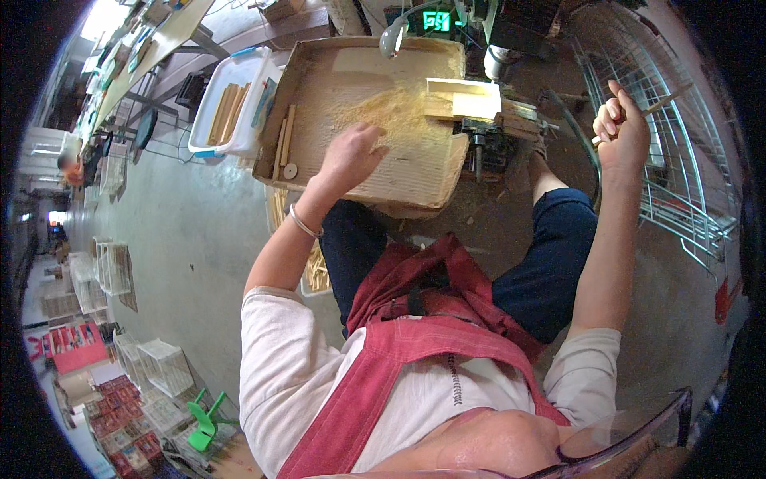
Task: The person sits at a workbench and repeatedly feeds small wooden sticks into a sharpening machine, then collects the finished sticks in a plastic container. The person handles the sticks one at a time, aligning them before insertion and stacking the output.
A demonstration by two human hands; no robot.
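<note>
My left hand (353, 158) hovers over a shallow cardboard box (343, 60), its fingers loosely bent and the thumb apart. I see nothing between them. Pale sawdust (383, 108) lies heaped in the box beyond that hand. Raised out to the right, my right hand (624, 128) is closed around a thin wooden stick (661, 102). One end of the stick sticks out past the hand. Between the hands, at the box's right edge, stands a small machine (481, 144) with a brightly lit pale guard (467, 97) on top.
Two wooden strips (285, 144) and a small round disc (290, 171) lie along the box's left side. A white plastic bin (231, 68) holds more wood strips (227, 112). A lamp (392, 40) hangs over the box's far edge. To the right stands a metal wire rack (674, 168).
</note>
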